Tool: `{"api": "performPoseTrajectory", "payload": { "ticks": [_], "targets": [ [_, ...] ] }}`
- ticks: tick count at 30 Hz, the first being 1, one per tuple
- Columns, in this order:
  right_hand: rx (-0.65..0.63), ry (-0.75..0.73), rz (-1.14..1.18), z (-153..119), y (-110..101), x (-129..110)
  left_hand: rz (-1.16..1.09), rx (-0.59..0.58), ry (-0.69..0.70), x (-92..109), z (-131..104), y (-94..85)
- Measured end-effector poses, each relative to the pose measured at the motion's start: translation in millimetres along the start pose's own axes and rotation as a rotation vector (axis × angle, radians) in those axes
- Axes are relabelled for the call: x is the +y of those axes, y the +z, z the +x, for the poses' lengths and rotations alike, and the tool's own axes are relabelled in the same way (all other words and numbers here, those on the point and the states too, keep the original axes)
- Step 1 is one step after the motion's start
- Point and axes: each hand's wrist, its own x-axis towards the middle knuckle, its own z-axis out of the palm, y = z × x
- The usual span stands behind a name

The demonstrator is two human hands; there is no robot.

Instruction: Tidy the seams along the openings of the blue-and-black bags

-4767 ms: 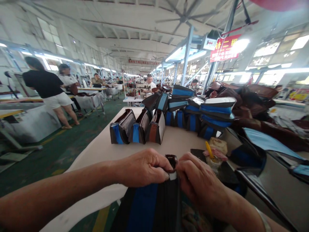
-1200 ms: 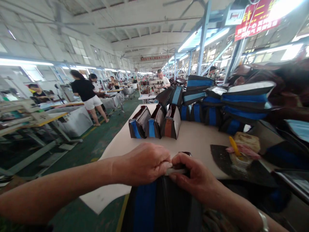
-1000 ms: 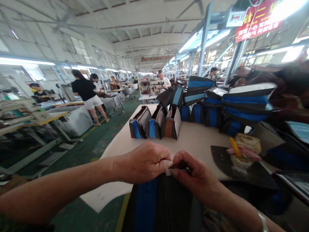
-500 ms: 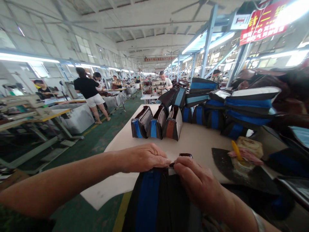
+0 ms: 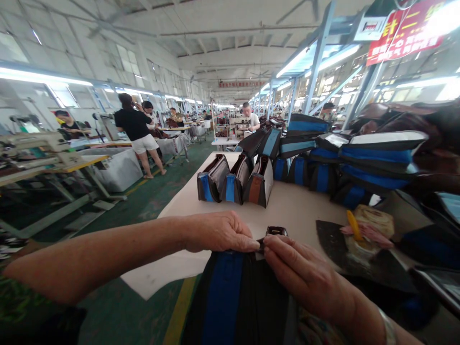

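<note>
A dark bag piece with a blue stripe (image 5: 223, 297) lies at the bottom middle, below both hands. My left hand (image 5: 224, 232) comes in from the left, its thumb and fingers closed on the far edge of this bag piece. Close beside it, my right hand (image 5: 300, 263) pinches the same edge from the right. Between the fingertips a small dark strip shows, with a light patch under it. A dark, shiny open-topped part (image 5: 276, 231) rises just behind my right fingers. What the fingers cover is hidden.
Three upright bag pieces (image 5: 233, 184) stand on the pale table (image 5: 287, 215). More blue-striped bags (image 5: 373, 155) are piled at the right. A yellow-handled tool (image 5: 354, 226) stands in a container at the right, near a pink cloth. People work at machines farther back.
The view has shifted slightly. My left thumb and my right fingertips have moved a little along the edge; both hands keep their grip on the bag piece.
</note>
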Motion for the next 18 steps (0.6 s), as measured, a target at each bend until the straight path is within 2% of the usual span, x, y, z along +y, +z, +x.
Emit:
{"api": "performPoseTrajectory", "payload": {
  "ticks": [3, 7, 9, 13, 15, 18],
  "targets": [
    [0.001, -0.017, 0.002, -1.0, -1.0, 0.9, 0.019, -0.007, 0.018, -0.5, 2.2, 0.7],
    [0.016, 0.032, 0.064, -7.6, 6.3, 0.2, 0.084, 0.065, 0.027, 1.6, 2.5, 5.0],
    [0.032, 0.182, 0.240, -12.2, 10.6, 1.5, 0.181, 0.115, 0.079, 5.7, 0.8, 8.4],
    [-0.037, 0.651, 0.786, -12.4, 8.0, 11.4, 0.365, 0.182, 0.190, 14.1, -2.5, 14.4],
    [-0.116, 0.730, 0.939, -4.6, 2.5, 17.6, 0.402, 0.198, 0.216, 16.2, -2.8, 15.9],
    [-0.308, 0.666, 0.989, 11.0, -2.8, 22.5, 0.427, 0.185, 0.258, 16.9, -2.7, 16.1]
  ]
}}
